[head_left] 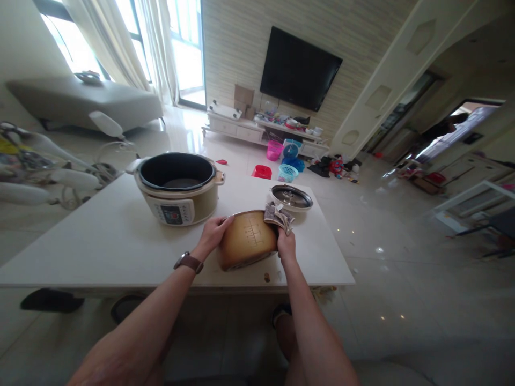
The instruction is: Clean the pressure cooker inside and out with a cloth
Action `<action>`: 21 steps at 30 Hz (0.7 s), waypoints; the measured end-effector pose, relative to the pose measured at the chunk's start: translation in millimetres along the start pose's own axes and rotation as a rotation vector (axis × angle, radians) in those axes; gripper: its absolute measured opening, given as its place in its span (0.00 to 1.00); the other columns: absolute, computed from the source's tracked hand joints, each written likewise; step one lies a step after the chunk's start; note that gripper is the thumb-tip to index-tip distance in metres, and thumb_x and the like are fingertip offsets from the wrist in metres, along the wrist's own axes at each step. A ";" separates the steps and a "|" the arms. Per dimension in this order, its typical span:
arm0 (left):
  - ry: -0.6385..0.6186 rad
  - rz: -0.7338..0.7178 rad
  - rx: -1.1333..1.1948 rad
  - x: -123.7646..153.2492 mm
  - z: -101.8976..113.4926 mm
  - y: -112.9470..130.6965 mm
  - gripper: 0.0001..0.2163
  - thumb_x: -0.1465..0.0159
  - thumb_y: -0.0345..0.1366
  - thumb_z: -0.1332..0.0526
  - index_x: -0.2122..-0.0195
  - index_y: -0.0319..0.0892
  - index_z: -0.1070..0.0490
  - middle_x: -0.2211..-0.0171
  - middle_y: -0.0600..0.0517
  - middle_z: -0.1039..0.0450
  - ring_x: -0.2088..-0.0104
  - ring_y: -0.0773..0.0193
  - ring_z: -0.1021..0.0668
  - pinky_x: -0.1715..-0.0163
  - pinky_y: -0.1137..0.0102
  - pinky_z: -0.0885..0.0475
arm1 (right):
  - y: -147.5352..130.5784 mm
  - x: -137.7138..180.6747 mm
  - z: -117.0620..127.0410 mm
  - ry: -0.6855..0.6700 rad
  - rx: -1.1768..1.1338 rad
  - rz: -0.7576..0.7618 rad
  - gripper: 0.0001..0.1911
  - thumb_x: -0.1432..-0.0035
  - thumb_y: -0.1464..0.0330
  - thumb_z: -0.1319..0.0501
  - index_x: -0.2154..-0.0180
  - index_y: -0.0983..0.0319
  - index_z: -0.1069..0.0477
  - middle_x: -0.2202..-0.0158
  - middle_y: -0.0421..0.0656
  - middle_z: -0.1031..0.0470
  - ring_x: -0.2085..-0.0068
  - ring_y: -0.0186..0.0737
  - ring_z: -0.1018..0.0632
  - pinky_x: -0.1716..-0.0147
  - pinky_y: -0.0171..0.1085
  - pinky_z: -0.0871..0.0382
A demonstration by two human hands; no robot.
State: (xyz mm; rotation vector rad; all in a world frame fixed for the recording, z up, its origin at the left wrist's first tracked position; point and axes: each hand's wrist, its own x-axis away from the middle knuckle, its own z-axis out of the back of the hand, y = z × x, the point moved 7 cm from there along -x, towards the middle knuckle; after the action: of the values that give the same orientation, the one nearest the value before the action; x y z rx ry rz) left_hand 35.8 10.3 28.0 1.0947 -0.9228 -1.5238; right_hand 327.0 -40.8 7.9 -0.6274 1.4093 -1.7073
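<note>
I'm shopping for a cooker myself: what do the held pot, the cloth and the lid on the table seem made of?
Pot: likely metal with a smooth bronze-gold coating; soft sheen, printed level marks.
Cloth: soft woven fabric, crumpled, patterned, matte.
Lid: probably polished steel inside a pale rim; its dark centre mirrors the room, though glass cannot be ruled out.

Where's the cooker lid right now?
Head view: the lid lies on the white table, right of centre, just beyond the cloth in the right hand and the inner pot, right of the cooker.
</note>
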 end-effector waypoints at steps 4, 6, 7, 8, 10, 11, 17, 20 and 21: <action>0.029 0.044 -0.033 -1.0 -0.2 -5.7 0.28 0.37 0.60 0.43 0.82 0.44 0.50 0.80 0.57 0.53 0.77 0.70 0.47 0.75 0.68 0.54 | -6.3 4.0 -3.4 -0.023 0.078 0.068 0.21 0.38 0.54 0.40 0.54 0.61 0.18 0.51 0.51 0.15 0.45 0.55 0.18 0.44 0.48 0.26; 0.040 0.050 -0.046 -0.7 0.4 -8.2 0.29 0.37 0.60 0.42 0.82 0.44 0.50 0.81 0.57 0.53 0.77 0.70 0.47 0.75 0.68 0.54 | -17.5 11.6 -2.3 -0.025 0.111 0.133 0.21 0.36 0.55 0.41 0.53 0.61 0.18 0.52 0.51 0.15 0.47 0.54 0.17 0.45 0.48 0.25; 0.042 0.052 -0.045 -0.3 0.5 -9.1 0.29 0.37 0.60 0.42 0.83 0.44 0.50 0.81 0.57 0.53 0.77 0.70 0.47 0.75 0.68 0.54 | -26.2 17.2 -1.5 -0.030 0.125 0.184 0.21 0.35 0.56 0.41 0.51 0.61 0.19 0.52 0.51 0.15 0.47 0.54 0.17 0.46 0.48 0.25; 0.043 0.053 -0.043 0.1 0.3 -9.7 0.29 0.37 0.60 0.43 0.83 0.44 0.49 0.81 0.57 0.53 0.78 0.70 0.47 0.75 0.68 0.54 | -37.3 24.2 -1.1 -0.044 0.141 0.258 0.21 0.35 0.58 0.41 0.49 0.61 0.19 0.51 0.51 0.15 0.47 0.53 0.17 0.45 0.48 0.26; 0.047 0.051 -0.037 1.0 -0.2 -9.9 0.29 0.37 0.61 0.43 0.83 0.44 0.48 0.82 0.56 0.53 0.78 0.70 0.47 0.76 0.68 0.54 | -63.6 42.2 -4.4 -0.129 0.197 0.471 0.22 0.35 0.60 0.40 0.45 0.61 0.22 0.45 0.51 0.18 0.42 0.53 0.20 0.41 0.49 0.29; 0.051 0.049 -0.036 1.4 -0.4 -9.7 0.29 0.38 0.61 0.43 0.84 0.44 0.48 0.82 0.56 0.53 0.78 0.70 0.47 0.76 0.68 0.54 | -75.8 52.3 -8.2 -0.199 0.237 0.588 0.23 0.36 0.61 0.40 0.42 0.60 0.23 0.41 0.51 0.20 0.38 0.53 0.23 0.37 0.51 0.32; 0.042 0.064 -0.021 2.5 -0.9 -12.5 0.29 0.38 0.61 0.43 0.84 0.45 0.49 0.83 0.56 0.54 0.78 0.70 0.47 0.77 0.68 0.55 | -76.7 50.9 -10.3 -0.239 0.247 0.617 0.25 0.35 0.62 0.41 0.38 0.60 0.26 0.37 0.50 0.24 0.33 0.52 0.28 0.34 0.50 0.36; 0.046 0.054 0.010 2.1 0.9 -18.8 0.29 0.38 0.61 0.44 0.84 0.45 0.50 0.82 0.56 0.54 0.78 0.70 0.48 0.77 0.68 0.55 | -32.1 20.3 -4.1 -0.099 0.133 0.272 0.21 0.35 0.59 0.41 0.46 0.60 0.21 0.47 0.50 0.17 0.41 0.52 0.21 0.39 0.49 0.30; 0.052 0.056 0.033 1.9 1.5 -22.0 0.29 0.39 0.61 0.43 0.84 0.45 0.50 0.82 0.57 0.54 0.79 0.71 0.48 0.77 0.69 0.55 | -16.5 12.8 -3.8 -0.072 0.084 0.179 0.21 0.36 0.57 0.41 0.49 0.60 0.19 0.50 0.50 0.16 0.44 0.53 0.19 0.41 0.49 0.28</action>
State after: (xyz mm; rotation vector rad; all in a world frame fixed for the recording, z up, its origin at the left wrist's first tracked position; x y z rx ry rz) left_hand 27.9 13.1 7.5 1.1181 -0.9382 -1.4326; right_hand 312.5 -48.6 21.3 -0.4961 1.2955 -1.5784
